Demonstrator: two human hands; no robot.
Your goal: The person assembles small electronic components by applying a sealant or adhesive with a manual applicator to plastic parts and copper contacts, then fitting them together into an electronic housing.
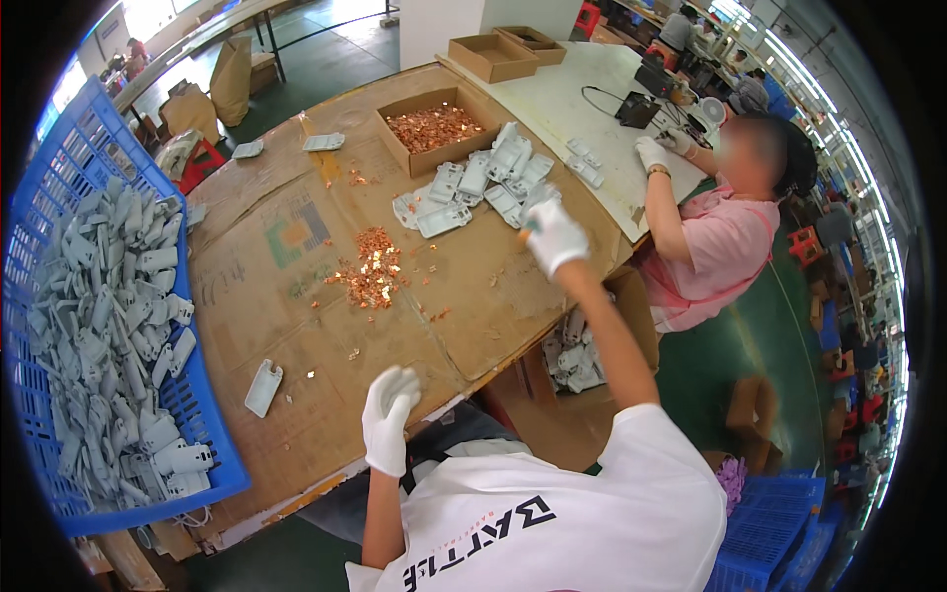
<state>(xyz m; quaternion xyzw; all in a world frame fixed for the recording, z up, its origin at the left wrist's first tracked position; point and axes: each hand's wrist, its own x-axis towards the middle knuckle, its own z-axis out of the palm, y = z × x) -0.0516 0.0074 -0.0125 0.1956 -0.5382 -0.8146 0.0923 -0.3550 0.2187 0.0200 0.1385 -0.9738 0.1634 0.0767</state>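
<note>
My left hand (390, 419), in a white glove, is over the near edge of the cardboard-covered table (424, 326). Its fingers are loosely bent, with nothing visible in them. My right hand (557, 237), also gloved and blurred by motion, grips a grey plastic casing (541, 200) beside a heap of similar casings (473, 178). A small copper-coloured bit seems to show by its fingertips. On the table between my hands lies a loose pile of small copper pieces (375, 266). One casing (263, 388) lies alone at the near left.
A blue basket (212, 414) full of grey casings stands at left. A cardboard box (400, 148) of copper pieces sits at the far side. Below my right arm is an open carton of casings (577, 365). A gloved co-worker (715, 227) sits at the white table (612, 109) on the right.
</note>
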